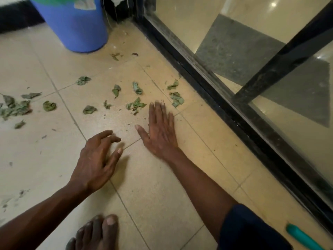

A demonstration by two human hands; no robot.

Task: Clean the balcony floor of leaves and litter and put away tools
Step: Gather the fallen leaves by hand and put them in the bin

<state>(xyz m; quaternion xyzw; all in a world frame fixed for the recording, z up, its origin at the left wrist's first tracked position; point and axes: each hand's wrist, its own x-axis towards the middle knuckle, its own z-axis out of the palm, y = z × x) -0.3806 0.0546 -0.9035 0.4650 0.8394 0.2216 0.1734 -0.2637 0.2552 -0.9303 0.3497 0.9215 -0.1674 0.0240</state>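
Many leaves [137, 105] are seen scattered on the floor [162, 186] across the middle and left of the frame in the head view, none gathered yet. Right hand [160, 130] is laid flat on the tiles, fingers straight, nothing held; its fingertips are just beside the nearest leaves. Left hand [97, 159] is held low at centre, fingers spread and loosely curled, nothing held; contact with the floor cannot be told.

Risks: dry leaves may be crushed under a flat palm and finer crumbs left behind. Crumbs near the door track [207, 91] on the right may be pushed into its groove if swept that way. Leaves at far left may be missed, being well apart from both hands.

Edges: the right side is closed off by the track and glass door [252, 42]; the upper left is blocked by a blue bucket [77, 27]; bottom centre is limited by a bare foot [95, 231]. Best raking room is judged to be the tiles between hands and foot. A teal handle [302, 239] lies at lower right, near the track.
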